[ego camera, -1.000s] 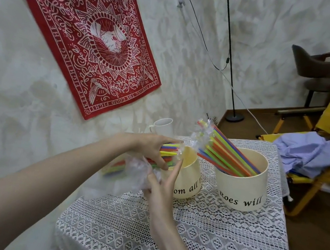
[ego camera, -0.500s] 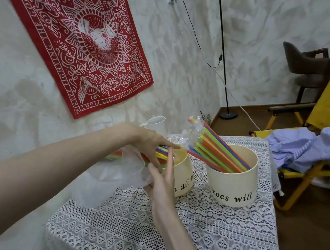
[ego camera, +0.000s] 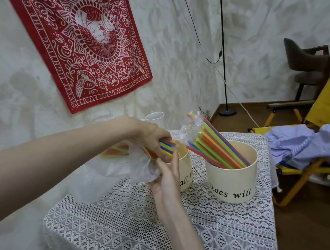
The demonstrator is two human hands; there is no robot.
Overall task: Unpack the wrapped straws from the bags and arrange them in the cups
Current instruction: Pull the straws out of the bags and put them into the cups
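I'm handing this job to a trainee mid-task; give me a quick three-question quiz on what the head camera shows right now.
1. True or false: the wide cup lettered "Roes will" already holds straws.
2. Which hand grips the loose straw bundle? A) left hand B) right hand C) neither
3. Fill in: the right hand holds the crumpled clear ____ beside the narrow cup.

Key:
1. True; its straws lean left, clear wrap on their tips.
2. A; the left hand curls round it.
3. Bag.

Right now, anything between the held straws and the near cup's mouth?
Nothing visible. The left hand grips the straw bundle right at the near cup rim; the right hand holds the plastic bag beside it.
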